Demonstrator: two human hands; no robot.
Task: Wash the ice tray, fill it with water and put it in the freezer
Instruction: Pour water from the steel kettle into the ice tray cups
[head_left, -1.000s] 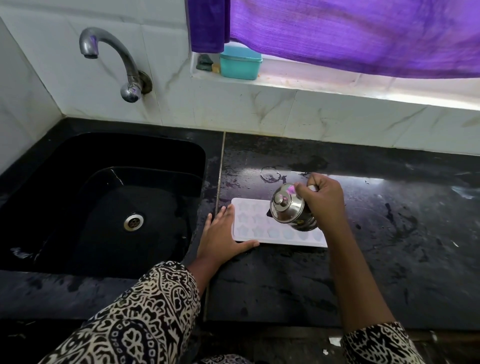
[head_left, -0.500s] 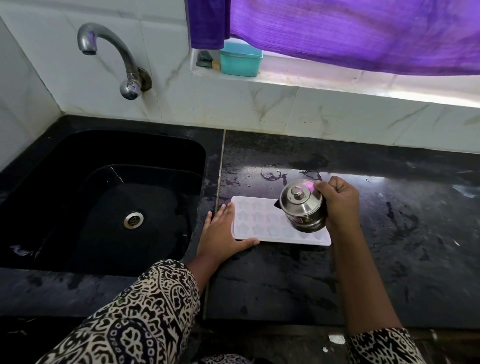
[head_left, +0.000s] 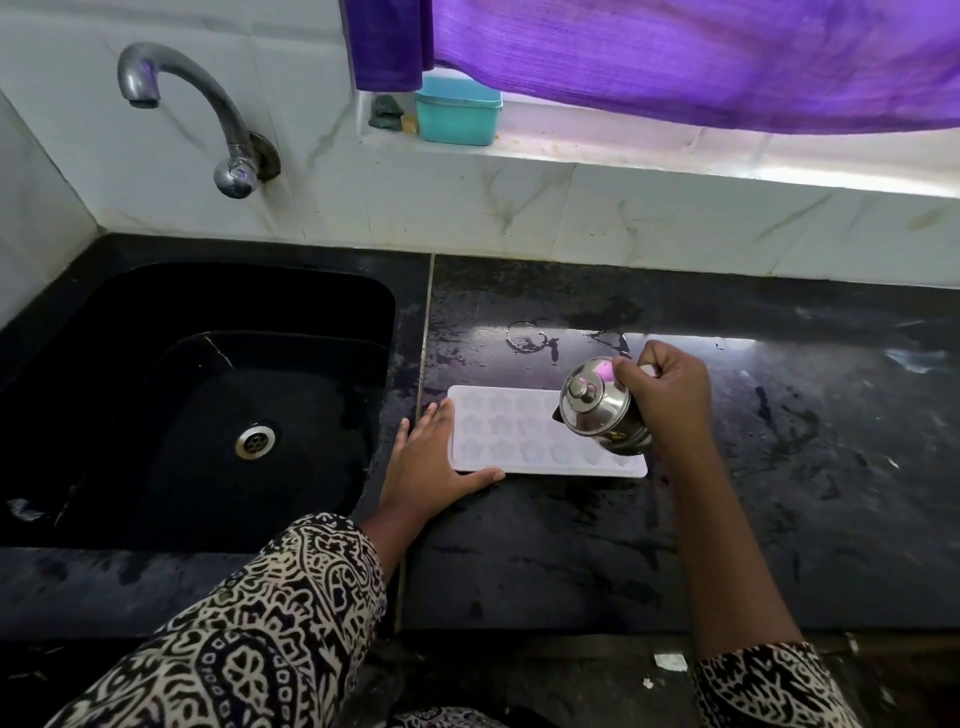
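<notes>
The ice tray (head_left: 498, 431) beside the left fingers (head_left: 431, 422) is pale white with faint star-shaped moulds. The steel jug (head_left: 597, 415) in the right fingers (head_left: 631, 371) is mirror-silver with a violet glint. The counter (head_left: 779, 467) under them is glossy black, streaked grey. The sink (head_left: 156, 312) left of the left fingers is black too. The sleeves (head_left: 270, 623) carry a black-and-cream paisley print. Far beyond the fingers are a purple curtain (head_left: 675, 62) and a teal box (head_left: 457, 111).

Home kitchen: black sink (head_left: 208, 415) set in dark stone counter (head_left: 779, 467), wall tap (head_left: 208, 114), white tiles (head_left: 467, 208), purple curtain (head_left: 675, 57) over sill.
</notes>
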